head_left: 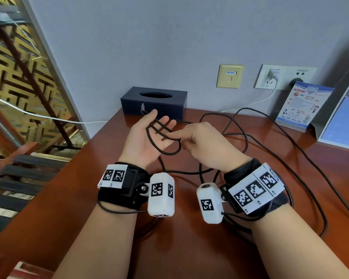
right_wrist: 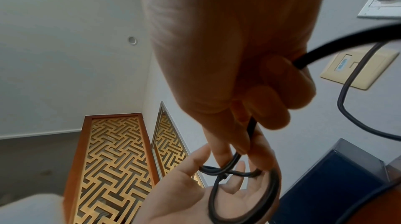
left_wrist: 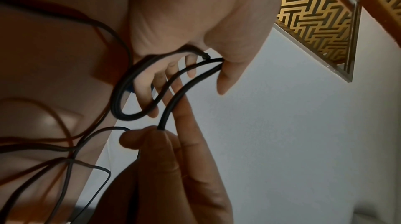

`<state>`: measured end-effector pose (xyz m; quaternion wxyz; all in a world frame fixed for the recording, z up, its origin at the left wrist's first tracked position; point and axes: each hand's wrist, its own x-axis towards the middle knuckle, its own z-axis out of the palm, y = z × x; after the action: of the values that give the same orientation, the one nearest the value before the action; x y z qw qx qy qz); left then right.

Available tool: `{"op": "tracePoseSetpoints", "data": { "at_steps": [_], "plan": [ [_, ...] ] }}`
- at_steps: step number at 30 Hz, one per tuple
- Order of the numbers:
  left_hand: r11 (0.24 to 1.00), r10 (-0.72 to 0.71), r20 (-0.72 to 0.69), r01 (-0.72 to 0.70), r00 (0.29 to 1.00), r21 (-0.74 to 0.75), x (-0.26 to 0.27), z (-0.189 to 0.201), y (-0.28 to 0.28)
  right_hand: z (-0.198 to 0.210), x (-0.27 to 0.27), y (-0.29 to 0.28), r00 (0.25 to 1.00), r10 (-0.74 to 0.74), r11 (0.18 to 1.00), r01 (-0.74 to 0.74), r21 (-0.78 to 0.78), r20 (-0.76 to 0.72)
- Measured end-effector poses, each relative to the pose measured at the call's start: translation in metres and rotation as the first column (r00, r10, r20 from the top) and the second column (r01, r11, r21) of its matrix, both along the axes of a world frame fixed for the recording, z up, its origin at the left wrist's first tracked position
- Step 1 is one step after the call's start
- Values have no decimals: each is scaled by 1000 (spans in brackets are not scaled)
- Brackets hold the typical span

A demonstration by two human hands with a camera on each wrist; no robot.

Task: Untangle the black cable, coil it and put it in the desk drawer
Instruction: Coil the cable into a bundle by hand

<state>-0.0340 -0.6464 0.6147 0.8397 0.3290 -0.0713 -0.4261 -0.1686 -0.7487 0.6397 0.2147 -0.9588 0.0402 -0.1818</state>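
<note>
The black cable (head_left: 169,153) lies in tangled loops over the red-brown desk (head_left: 109,198). My left hand (head_left: 141,141) is palm up above the desk with its fingers straight. A couple of cable loops (left_wrist: 121,107) are draped across that palm, and the cable's plug end sticks up behind the thumb. From the right, my right hand (head_left: 201,141) pinches the cable between thumb and fingertips just beside the left palm. The right wrist view shows the cable (right_wrist: 338,41) running through the right hand's (right_wrist: 228,47) curled fingers to the left palm (right_wrist: 184,202). No drawer is in view.
A dark blue tissue box (head_left: 153,103) stands at the desk's back edge against the wall. Behind it are wall sockets (head_left: 270,77) with a white cable (head_left: 256,101) plugged in. A leaflet stand (head_left: 302,105) sits at the back right, a gold lattice screen (head_left: 18,67) to the left.
</note>
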Motion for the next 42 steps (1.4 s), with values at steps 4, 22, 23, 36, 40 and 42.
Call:
{"op": "tracePoseSetpoints", "data": {
  "at_steps": [4,22,23,36,40,42],
  "plan": [
    [1000,1,20,-1,1000,-10,1,-4,-2,-3,2,-2,998,8,999,-6,32,-56],
    [996,71,162,-62,984,-57,-11,-7,-9,-7,10,10,997,-66,985,60,164,33],
    [996,63,167,-52,984,-67,-12,-7,-9,-6,10,11,994,-102,977,91,192,49],
    [979,39,125,-13,991,-203,-10,-9,-9,-3,8,21,974,-211,933,178,314,77],
    [974,-32,52,43,998,-221,-7,-12,-7,-2,8,24,972,-226,929,197,313,59],
    [974,-49,25,54,998,-222,-8,-11,-5,-3,10,24,976,-214,938,194,288,38]
  ]
}}
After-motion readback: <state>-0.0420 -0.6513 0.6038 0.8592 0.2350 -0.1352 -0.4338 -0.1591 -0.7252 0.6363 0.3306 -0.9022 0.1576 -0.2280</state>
